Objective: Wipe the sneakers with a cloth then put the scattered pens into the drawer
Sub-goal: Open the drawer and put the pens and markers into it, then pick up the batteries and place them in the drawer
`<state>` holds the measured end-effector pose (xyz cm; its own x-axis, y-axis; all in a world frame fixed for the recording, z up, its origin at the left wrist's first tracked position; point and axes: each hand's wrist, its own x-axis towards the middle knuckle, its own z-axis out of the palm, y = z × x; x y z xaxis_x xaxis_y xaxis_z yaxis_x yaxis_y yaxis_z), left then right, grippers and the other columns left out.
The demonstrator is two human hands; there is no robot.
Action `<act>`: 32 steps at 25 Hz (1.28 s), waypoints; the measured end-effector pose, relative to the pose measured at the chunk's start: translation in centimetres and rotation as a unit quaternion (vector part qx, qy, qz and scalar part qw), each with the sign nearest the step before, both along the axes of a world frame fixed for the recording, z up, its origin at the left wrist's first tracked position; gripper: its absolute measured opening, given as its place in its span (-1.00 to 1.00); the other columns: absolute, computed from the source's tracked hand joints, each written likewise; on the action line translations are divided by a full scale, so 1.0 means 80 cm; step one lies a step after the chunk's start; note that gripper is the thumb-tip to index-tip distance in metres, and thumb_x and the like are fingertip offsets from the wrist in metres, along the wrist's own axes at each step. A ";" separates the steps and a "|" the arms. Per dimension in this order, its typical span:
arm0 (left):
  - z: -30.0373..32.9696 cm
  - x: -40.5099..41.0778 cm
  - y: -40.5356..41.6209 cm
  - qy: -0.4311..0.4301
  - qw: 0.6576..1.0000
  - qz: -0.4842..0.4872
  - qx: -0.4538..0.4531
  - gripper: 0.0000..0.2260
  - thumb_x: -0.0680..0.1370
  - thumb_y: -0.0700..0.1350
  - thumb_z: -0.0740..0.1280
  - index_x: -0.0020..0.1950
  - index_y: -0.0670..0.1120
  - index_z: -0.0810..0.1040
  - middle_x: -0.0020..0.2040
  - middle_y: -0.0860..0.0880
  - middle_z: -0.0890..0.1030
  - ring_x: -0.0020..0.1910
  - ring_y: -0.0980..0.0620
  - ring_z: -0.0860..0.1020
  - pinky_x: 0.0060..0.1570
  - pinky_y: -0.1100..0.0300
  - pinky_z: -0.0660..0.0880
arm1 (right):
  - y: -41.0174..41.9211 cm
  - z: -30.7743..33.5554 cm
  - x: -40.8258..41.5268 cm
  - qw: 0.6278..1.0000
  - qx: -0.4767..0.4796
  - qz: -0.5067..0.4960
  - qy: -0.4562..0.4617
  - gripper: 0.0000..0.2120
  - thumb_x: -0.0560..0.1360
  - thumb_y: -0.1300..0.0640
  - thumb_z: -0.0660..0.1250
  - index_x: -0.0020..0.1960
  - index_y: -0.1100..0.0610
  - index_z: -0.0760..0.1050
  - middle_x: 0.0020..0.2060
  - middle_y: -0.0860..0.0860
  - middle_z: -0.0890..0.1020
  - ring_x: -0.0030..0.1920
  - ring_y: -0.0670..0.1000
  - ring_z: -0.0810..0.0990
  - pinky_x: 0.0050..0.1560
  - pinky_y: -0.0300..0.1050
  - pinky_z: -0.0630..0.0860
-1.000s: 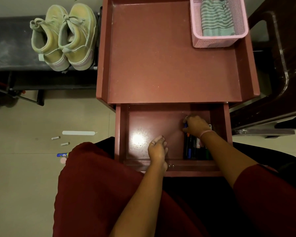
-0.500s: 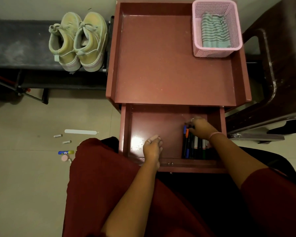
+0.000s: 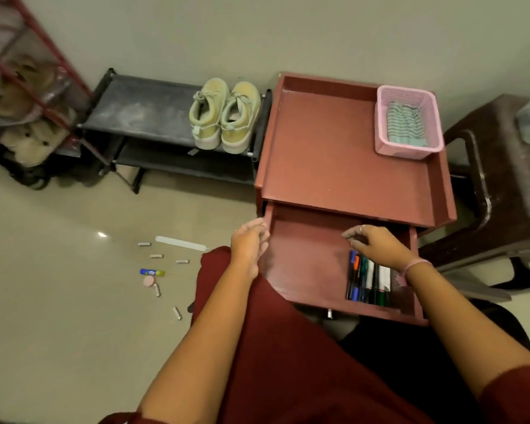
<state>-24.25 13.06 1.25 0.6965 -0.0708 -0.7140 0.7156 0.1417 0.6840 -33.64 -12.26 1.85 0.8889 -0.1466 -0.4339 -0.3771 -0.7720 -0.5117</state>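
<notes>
Red drawer (image 3: 306, 264) open, pens (image 3: 368, 278) inside, both hands above, empty

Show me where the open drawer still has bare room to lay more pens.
The open red wooden drawer has a bare floor between its left wall and the row of marker pens. The right side is crowded: the pens lie packed there, with the right hand above them.
</notes>
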 end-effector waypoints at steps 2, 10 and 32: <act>0.017 0.018 0.035 -0.020 0.999 0.026 -0.004 -0.79 0.58 -0.25 0.27 0.18 -0.09 0.56 -0.16 0.04 0.60 -0.22 0.17 0.54 -0.30 0.34 0.43 | 0.036 0.018 0.018 0.999 -0.003 0.030 -0.023 -0.77 0.54 0.27 0.27 0.16 0.15 0.56 0.09 0.05 0.62 0.04 -0.01 0.58 0.10 -0.22 0.44; 0.002 0.084 0.208 -0.069 0.986 0.145 0.037 -0.83 0.60 -0.23 0.25 0.12 -0.07 0.57 -0.04 0.02 0.62 0.01 0.08 0.60 -0.12 0.29 0.51 | 0.207 0.040 0.135 0.985 0.029 0.162 -0.057 -0.78 0.55 0.15 0.27 0.18 0.08 0.56 0.03 -0.11 0.59 0.01 -0.14 0.55 -0.04 -0.43 0.36; -0.453 0.040 0.396 0.186 0.925 0.009 0.331 -0.67 0.51 -0.20 0.36 0.23 -0.25 0.41 -0.08 -0.09 0.58 0.06 -0.11 0.55 -0.08 0.23 0.35 | 0.513 -0.396 0.368 0.910 0.021 0.379 0.168 -0.65 0.54 0.20 0.27 0.32 0.16 0.41 0.15 0.11 0.56 0.15 0.08 0.54 0.13 -0.20 0.39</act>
